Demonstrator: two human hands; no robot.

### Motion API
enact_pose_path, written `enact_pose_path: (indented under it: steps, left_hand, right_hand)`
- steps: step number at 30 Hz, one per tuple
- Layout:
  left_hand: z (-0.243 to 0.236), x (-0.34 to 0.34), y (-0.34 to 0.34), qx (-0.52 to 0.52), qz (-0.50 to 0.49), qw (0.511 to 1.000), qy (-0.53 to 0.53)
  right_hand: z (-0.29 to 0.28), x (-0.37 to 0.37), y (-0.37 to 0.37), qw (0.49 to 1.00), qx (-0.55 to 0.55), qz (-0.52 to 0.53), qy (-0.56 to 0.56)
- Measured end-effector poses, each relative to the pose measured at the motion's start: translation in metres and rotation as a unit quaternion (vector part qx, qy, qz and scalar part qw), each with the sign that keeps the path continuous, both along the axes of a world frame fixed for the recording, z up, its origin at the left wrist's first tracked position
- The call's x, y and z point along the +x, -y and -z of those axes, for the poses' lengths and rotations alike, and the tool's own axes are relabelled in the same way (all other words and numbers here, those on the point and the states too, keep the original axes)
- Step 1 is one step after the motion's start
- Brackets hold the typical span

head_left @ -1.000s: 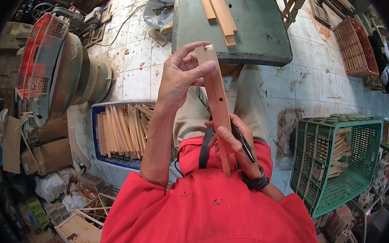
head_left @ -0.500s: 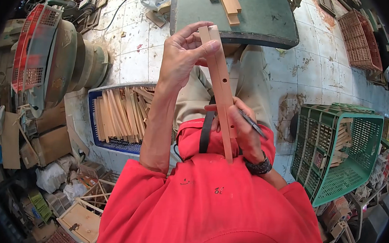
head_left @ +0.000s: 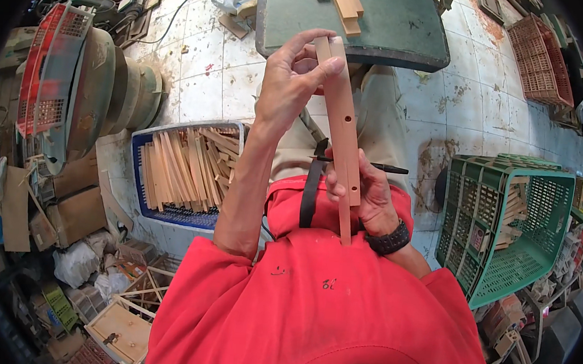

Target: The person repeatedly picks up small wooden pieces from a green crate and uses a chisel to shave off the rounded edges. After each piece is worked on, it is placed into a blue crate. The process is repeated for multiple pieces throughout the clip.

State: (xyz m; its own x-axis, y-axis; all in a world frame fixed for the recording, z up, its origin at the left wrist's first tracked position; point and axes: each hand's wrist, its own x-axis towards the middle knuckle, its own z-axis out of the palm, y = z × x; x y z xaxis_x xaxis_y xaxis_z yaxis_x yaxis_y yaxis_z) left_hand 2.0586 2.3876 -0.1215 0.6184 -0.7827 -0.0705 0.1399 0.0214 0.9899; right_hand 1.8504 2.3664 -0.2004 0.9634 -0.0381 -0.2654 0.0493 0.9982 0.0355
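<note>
Two pale wooden strips [head_left: 344, 100] are held lengthwise together before my chest, the nearer end close to my red shirt. One strip has two dark round holes in its face; the thinner one beside it sticks out farther at the near end. My left hand [head_left: 299, 73] pinches the far end, thumb on the upper face and fingers behind. Around the near part my right hand [head_left: 372, 195] is closed, its fingers partly hidden by the wood. A slim black pen [head_left: 392, 169] lies crosswise in that same hand, passing behind the strips.
A green-topped table [head_left: 386, 25] bearing more wooden pieces [head_left: 345, 3] stands ahead. At left, a blue crate [head_left: 141, 194] holds many strips, near a large round machine [head_left: 93, 88]. A green crate [head_left: 485, 248] with wood lies at right; a reddish crate [head_left: 537, 61] stands farther back.
Both hands and the strips have shifted slightly right, and the strips stand a little steeper. The pen has turned from slanting to nearly level as the right hand's fingers moved around the wood.
</note>
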Motion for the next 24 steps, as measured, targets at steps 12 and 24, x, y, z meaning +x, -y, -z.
enact_pose_path:
  steps: [12, 24]
  left_hand:
    - [0.0108, 0.0040, 0.0008, -0.024, -0.003, 0.999, -0.030]
    - [0.0058, -0.0003, -0.0004, -0.034, -0.009, 0.998, -0.054]
  right_hand:
    - [0.0032, 0.0003, -0.0025, 1.000, 0.010, -0.001, 0.018]
    - [0.0036, 0.0009, -0.0043, 0.999, 0.005, 0.013, 0.030]
